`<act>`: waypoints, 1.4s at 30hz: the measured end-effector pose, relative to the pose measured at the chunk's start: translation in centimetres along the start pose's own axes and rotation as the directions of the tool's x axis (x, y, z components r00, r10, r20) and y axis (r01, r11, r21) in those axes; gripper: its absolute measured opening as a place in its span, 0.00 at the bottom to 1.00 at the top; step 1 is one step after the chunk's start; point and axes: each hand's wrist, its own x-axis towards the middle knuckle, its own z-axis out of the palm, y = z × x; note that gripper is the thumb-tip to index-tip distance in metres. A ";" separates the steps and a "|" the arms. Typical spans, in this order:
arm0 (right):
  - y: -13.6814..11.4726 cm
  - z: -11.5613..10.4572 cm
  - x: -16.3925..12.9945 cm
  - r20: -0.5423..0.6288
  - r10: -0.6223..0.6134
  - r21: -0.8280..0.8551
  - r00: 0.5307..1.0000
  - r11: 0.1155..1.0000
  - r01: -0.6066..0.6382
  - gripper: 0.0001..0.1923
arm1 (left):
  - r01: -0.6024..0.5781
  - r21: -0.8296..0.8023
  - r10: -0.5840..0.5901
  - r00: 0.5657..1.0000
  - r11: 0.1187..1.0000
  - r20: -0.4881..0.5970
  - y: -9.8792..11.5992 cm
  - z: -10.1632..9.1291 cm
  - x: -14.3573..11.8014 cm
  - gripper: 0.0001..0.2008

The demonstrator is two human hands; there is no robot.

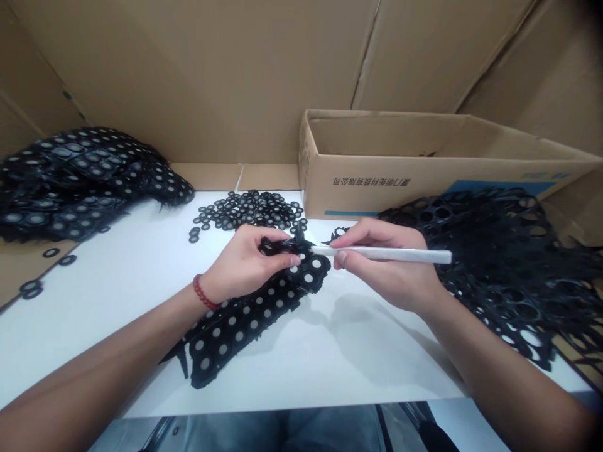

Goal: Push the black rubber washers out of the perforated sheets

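Observation:
My left hand (pixel 252 260), with a red bead bracelet at the wrist, pinches the upper end of a black rubber sheet (pixel 245 317) full of round rings with pale centres. The rest of that sheet slants down toward the table's front edge. Between the thumb and fingers of my right hand (pixel 381 257) is a white stick-like tool (pixel 405 254). Its left tip meets the sheet beside my left thumb; the exact shape of the tip is hidden. Just behind my left hand lies a heap of loose black rings (pixel 254 210).
A bundle of black ring sheets (pixel 85 176) lies at the left, with several stray rings (pixel 68 260) near it. At the right is a pile of punched-out black sheet scrap (pixel 499 263). An open cardboard box (pixel 400 182) stands behind on the white table (pixel 377 364), before cardboard walls.

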 end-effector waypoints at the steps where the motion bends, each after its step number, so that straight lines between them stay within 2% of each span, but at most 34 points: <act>1: 0.0 -0.1 0.0 0.007 0.007 0.004 1.000 1.000 -0.007 0.05 | -0.016 -0.011 0.015 1.000 1.000 -0.021 -0.1 0.1 0.0 0.10; 7: 0.0 -0.3 0.2 0.088 0.132 0.071 0.987 0.988 -0.139 0.03 | -0.074 0.000 0.073 0.986 0.997 -0.149 -0.2 0.8 -0.1 0.07; 16: 0.1 0.2 0.4 0.200 0.229 0.076 0.953 0.966 -0.248 0.05 | -0.015 0.037 0.020 0.990 0.999 -0.136 -0.7 1.0 0.0 0.09; 19: 0.4 -0.2 0.6 0.235 0.240 0.171 0.942 0.944 -0.283 0.04 | 0.004 0.016 -0.002 0.993 1.000 -0.122 -0.6 0.9 0.1 0.10; 21: 0.8 -0.8 0.9 0.186 0.209 0.314 0.960 0.913 -0.259 0.03 | 0.021 0.005 -0.021 0.993 1.000 -0.112 -0.6 0.8 0.2 0.11; 24: 1.3 -1.1 1.2 -0.038 0.188 0.436 0.981 0.887 -0.153 0.09 | 0.045 0.003 -0.045 0.994 0.999 -0.098 -0.6 0.8 0.3 0.13; 26: 1.5 -0.5 1.1 -0.096 0.183 0.365 0.978 0.921 -0.136 0.13 | 0.046 0.007 -0.044 0.992 0.999 -0.114 -0.7 1.0 0.4 0.14; 29: 1.8 1.2 0.7 0.077 0.137 0.113 0.988 0.983 -0.145 0.11 | 0.001 0.013 0.000 0.996 1.000 -0.093 -0.8 1.5 0.6 0.14; 31: 2.2 2.1 0.5 0.119 0.094 -0.052 0.988 0.995 -0.088 0.08 | -0.029 0.044 0.031 0.999 0.999 -0.044 -0.9 1.6 0.7 0.16; 34: 3.6 2.2 0.8 -0.030 0.034 -0.193 0.999 0.980 -0.039 0.07 | -0.011 0.169 0.020 0.998 0.986 -0.053 -1.2 1.0 0.7 0.27; 37: 5.6 1.4 1.4 -0.109 0.082 -0.322 0.991 0.940 -0.114 0.12 | 0.060 0.357 -0.053 0.998 0.932 -0.028 -1.4 -1.0 -0.3 0.32; 39: 6.5 1.0 1.7 -0.145 0.118 -0.409 0.982 0.897 -0.168 0.11 | 0.120 0.473 -0.163 0.985 0.873 0.052 -1.5 -2.8 -1.5 0.33; 42: 6.3 0.7 1.7 -0.171 0.185 -0.611 0.968 0.751 -0.251 0.10 | 0.141 0.525 -0.262 0.951 0.839 0.164 -1.6 -4.9 -4.0 0.34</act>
